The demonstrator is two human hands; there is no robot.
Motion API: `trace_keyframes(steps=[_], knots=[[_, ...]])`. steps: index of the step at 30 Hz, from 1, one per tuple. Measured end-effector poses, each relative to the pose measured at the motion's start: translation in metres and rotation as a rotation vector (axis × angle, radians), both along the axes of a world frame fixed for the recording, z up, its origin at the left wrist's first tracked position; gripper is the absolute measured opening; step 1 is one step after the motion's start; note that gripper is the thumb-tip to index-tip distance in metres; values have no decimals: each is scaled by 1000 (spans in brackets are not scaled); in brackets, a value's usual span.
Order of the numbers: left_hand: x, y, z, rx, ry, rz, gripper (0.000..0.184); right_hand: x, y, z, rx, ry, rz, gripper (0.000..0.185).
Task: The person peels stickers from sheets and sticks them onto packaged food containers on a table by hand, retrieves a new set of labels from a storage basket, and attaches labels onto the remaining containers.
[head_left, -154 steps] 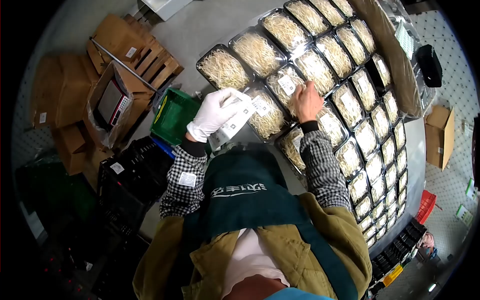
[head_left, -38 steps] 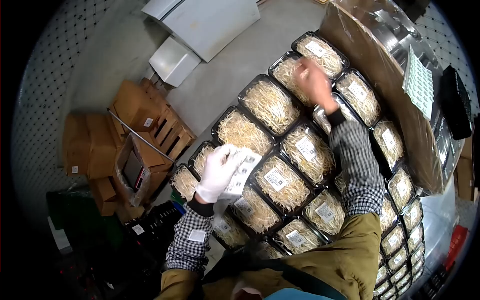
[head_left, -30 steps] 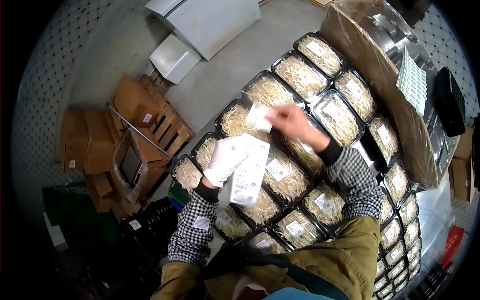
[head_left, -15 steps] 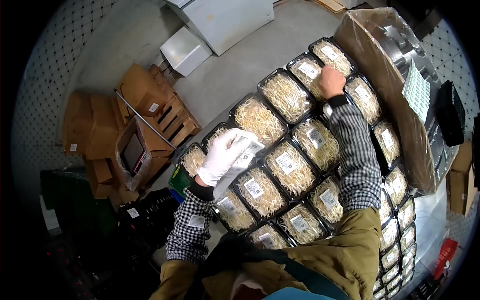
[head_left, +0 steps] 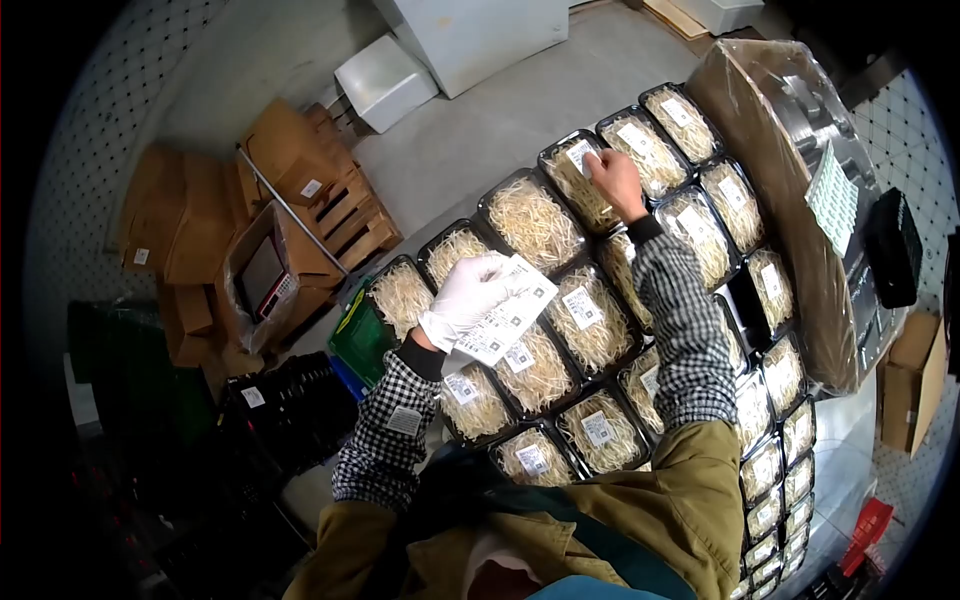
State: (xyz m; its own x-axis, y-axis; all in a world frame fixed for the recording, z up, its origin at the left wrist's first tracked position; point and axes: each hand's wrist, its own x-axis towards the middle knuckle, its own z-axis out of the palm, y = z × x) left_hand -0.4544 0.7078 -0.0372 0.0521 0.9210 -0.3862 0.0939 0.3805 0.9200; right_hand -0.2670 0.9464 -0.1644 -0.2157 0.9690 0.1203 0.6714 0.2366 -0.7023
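Far left, brown cardboard boxes [head_left: 185,225] stand above black crates [head_left: 290,410], whose lower parts sink into shadow. A green bin [head_left: 360,340] is partly covered by the nearest trays. The left hand [head_left: 465,300], in a white glove, grasps printed label sheets [head_left: 512,318] above the sprout trays [head_left: 532,222]; the sheets hide part of the trays beneath, and their print is too small to read. The bare right hand [head_left: 616,185] has its bunched fingers at a white label [head_left: 581,154] on an upper tray [head_left: 572,186]; whether they grip or press it, I cannot tell. The right sleeve [head_left: 685,320] hides more trays, and lower right, a red object [head_left: 866,535] is hard to make out
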Motion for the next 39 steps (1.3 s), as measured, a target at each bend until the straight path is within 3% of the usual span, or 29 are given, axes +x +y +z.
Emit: trace_keyframes(steps=[3,4,9,11,13,15,16,17,19,21,22,23,24,27,28,30,32,33,35,36,39], knots=[[3,-7,10,-28,-305,224,26,-31,-8,-15,301,-343,-125,37],[-5,-9,13,28,-241,167,31,-33,-11,-15,349,-418,-108,35],[-26,-9,11,134,-34,103,18,-1,-15,7,116,-677,-81,28],[-22,-6,8,190,102,127,18,-2,-62,58,-223,-151,269,41],[-22,-2,-14,300,343,119,22,-13,-122,101,-643,271,491,42],[-22,-4,-18,223,327,120,25,-20,-165,114,-909,524,611,37],[-23,-7,-13,147,370,77,23,-19,-171,101,-952,652,535,28],[-23,-10,-5,73,413,35,22,-17,-168,97,-918,635,511,27],[-36,-21,-16,61,178,-24,20,-17,-149,88,-853,600,469,24],[-43,-29,-19,39,67,-40,19,-32,-124,67,-611,495,204,18],[-44,-32,-13,26,73,-27,19,-42,-102,16,-446,416,129,28],[-45,-36,-10,9,79,-14,20,-56,-97,20,-319,261,63,30],[-46,-40,-11,-56,-88,54,23,-70,-89,2,-129,99,32,33],[-50,-54,0,66,-122,160,22,-96,-97,-21,289,-348,-18,39],[-59,-56,8,37,26,130,21,-95,-102,-20,364,-418,-31,39],[-63,-63,16,23,-144,229,20,-82,-100,-4,173,-547,-55,40],[-68,-68,9,82,-118,252,19,-55,-107,-2,162,-493,47,36],[-73,-68,5,97,-56,225,18,-52,-123,21,63,-314,154,34],[-73,-72,3,130,23,209,17,-61,-178,73,-413,416,504,38],[-71,-75,4,149,43,217,17,-65,-206,124,-718,279,505,45],[-73,-92,0,145,86,171,19,-72,-258,115,-792,604,527,28]])
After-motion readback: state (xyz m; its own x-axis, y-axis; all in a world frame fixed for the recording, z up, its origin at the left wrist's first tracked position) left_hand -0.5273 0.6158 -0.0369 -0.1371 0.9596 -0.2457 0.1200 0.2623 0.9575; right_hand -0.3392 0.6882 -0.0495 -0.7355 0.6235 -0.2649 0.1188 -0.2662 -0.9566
